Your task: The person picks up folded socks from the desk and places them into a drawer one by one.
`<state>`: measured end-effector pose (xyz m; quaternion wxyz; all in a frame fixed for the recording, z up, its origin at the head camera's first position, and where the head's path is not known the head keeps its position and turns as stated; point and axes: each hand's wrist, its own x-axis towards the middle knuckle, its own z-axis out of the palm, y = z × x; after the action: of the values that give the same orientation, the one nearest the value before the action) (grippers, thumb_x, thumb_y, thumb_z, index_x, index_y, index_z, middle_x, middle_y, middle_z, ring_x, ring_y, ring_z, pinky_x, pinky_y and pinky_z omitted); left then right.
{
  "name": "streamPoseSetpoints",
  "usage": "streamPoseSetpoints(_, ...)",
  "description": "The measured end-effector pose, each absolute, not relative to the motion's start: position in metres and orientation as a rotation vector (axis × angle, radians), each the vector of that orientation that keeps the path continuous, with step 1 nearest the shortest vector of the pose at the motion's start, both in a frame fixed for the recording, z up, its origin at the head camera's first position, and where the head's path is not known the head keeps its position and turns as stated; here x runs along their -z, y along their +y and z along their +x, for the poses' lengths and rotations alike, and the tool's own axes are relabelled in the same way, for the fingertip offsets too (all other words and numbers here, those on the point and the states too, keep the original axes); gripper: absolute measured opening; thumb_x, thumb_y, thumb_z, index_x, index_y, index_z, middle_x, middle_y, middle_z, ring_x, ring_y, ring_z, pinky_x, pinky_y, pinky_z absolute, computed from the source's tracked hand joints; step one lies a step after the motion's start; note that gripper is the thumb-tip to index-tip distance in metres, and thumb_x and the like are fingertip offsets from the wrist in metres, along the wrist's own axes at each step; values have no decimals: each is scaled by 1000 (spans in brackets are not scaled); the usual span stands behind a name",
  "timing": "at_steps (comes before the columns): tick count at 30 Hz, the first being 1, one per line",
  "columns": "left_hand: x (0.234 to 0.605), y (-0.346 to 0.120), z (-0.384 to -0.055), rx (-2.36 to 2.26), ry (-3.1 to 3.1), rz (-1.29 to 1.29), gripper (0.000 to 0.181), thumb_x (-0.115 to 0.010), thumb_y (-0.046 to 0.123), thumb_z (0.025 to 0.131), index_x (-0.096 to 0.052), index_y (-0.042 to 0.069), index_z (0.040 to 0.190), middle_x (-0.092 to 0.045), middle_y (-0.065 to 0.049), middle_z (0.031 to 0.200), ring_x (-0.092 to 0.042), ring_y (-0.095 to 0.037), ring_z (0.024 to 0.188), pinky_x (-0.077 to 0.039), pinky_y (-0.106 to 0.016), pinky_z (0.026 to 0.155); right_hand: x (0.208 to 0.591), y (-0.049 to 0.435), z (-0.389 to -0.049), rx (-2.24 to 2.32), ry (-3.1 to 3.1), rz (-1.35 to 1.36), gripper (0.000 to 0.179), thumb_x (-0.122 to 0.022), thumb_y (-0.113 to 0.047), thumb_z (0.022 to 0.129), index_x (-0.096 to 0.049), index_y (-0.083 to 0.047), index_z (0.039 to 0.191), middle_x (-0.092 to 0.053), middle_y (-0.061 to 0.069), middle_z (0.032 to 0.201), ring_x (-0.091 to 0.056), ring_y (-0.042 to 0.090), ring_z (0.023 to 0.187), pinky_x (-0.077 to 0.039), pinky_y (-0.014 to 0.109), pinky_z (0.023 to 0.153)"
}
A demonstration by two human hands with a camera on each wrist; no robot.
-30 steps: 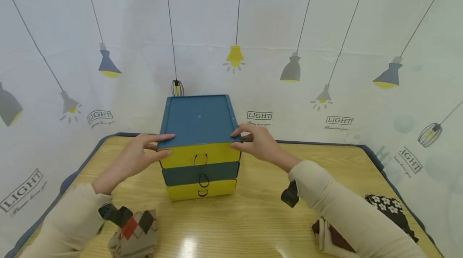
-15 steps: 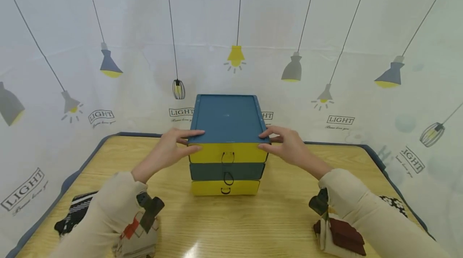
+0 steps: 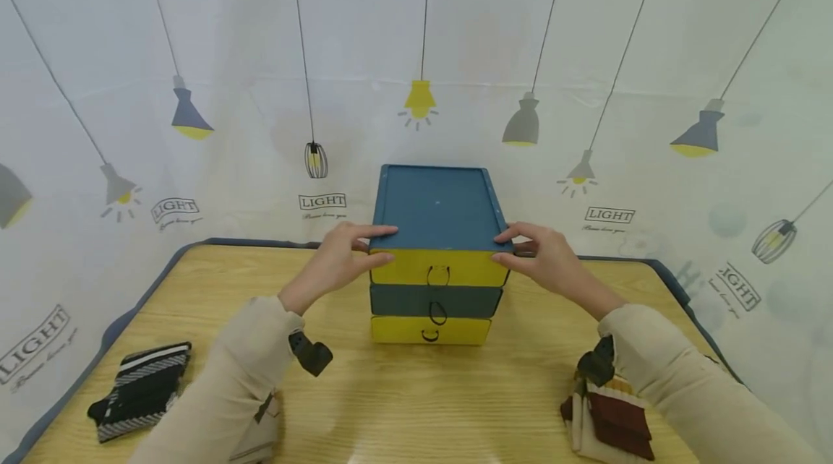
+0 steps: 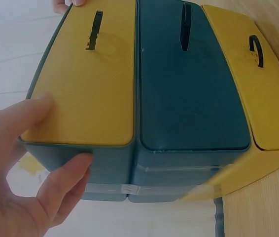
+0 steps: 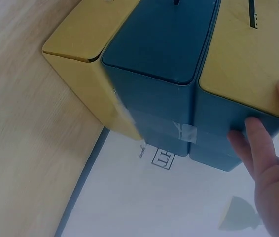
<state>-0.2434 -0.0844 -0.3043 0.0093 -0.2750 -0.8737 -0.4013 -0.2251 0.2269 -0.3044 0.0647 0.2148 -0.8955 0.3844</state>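
Observation:
A small chest of drawers (image 3: 437, 204) with a blue top stands on the wooden table, its front toward me. Its drawer fronts are yellow, dark teal and yellow from top to bottom, each with a black loop pull. My left hand (image 3: 338, 258) grips the top left corner, thumb on the yellow front and fingers on the top and side. At the top right corner my right hand (image 3: 549, 259) holds it the same way. Both wrist views show the thumbs on the top drawer's front (image 4: 90, 84) and fingers against the teal side (image 5: 218, 118), which has clear tape across it.
Folded black-and-white striped cloth (image 3: 146, 388) lies at the left. Beige folded cloth (image 3: 257, 439) is partly hidden by my left sleeve. Folded maroon and beige cloth (image 3: 618, 424) lies by my right forearm. A lamp-print sheet (image 3: 586, 37) hangs behind the table (image 3: 416, 406).
Both hands have shifted the chest of drawers to the right across the table, and it now faces me more squarely. The striped cloth at left has come out from behind my left sleeve.

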Motion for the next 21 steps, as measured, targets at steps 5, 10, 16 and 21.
streamPoseSetpoints(5, 305, -76, -249, 1257, -2723, -854, 43, -64, 22, 82, -55, 16, 123, -47, -14, 127, -60, -25, 82, -41, -26, 52, 305, 234, -231, -1146, -2707, 639, 25, -65, -16, 81, -60, -5, 104, -43, 20, 127, -58, 33, 95, -50, 40, 73)
streamPoseSetpoints(10, 307, -71, -254, 1250, -2720, -837, 42, -65, 22, 82, -56, 17, 122, -46, -14, 128, -60, -24, 86, -41, -26, 53, 303, 238, -235, -1182, -2722, 620, 26, -64, -18, 82, -59, -4, 104, -40, 21, 130, -57, 34, 97, -49, 41, 74)
streamPoseSetpoints(16, 308, -71, -257, 1250, -2717, -835, 41, -65, 22, 82, -56, 16, 122, -47, -14, 128, -59, -27, 91, -38, -26, 51, 300, 238, -236, -1228, -2751, 590, 28, -63, -20, 83, -59, -3, 104, -36, 21, 134, -56, 34, 99, -49, 42, 76)
streamPoseSetpoints(21, 309, -70, -258, 1244, -2719, -834, 41, -64, 22, 82, -56, 16, 122, -45, -14, 128, -59, -28, 92, -44, -27, 58, 298, 237, -236, -1115, -2782, 578, 28, -63, -19, 83, -59, -5, 106, -36, 20, 134, -53, 35, 104, -47, 45, 77)
